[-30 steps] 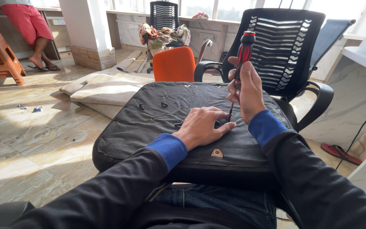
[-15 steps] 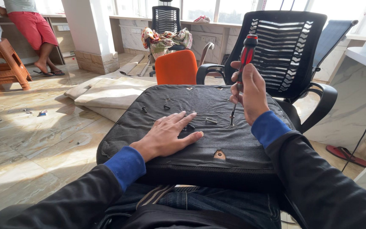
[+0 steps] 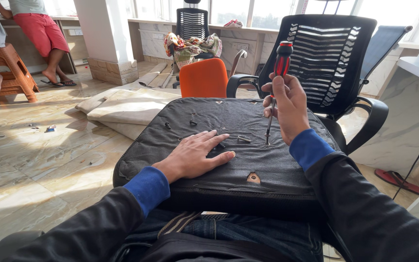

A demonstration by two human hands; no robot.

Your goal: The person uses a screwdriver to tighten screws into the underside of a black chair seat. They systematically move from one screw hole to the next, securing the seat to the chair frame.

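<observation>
A black fabric-covered chair seat cushion (image 3: 229, 121) lies upside down across my lap. My left hand (image 3: 195, 155) rests flat on it with the fingers spread, holding nothing. My right hand (image 3: 287, 104) grips a red and black screwdriver (image 3: 281, 60) upright, with the tip down on the cushion near the right side. A loose screw (image 3: 243, 139) lies on the fabric between my hands, just past my left fingertips. A small hole (image 3: 253, 178) with a brown patch shows near the front edge of the cushion.
A black mesh office chair (image 3: 335, 58) stands right behind the cushion. An orange chair back (image 3: 203, 77) and folded beige cushions (image 3: 122, 106) lie further off on the marble floor. A person on a brown stool (image 3: 6, 68) and another standing are at the far left.
My left hand has slid from beside the screwdriver tip to the left and now lies flat with fingers spread. The right hand stays on the upright screwdriver.
</observation>
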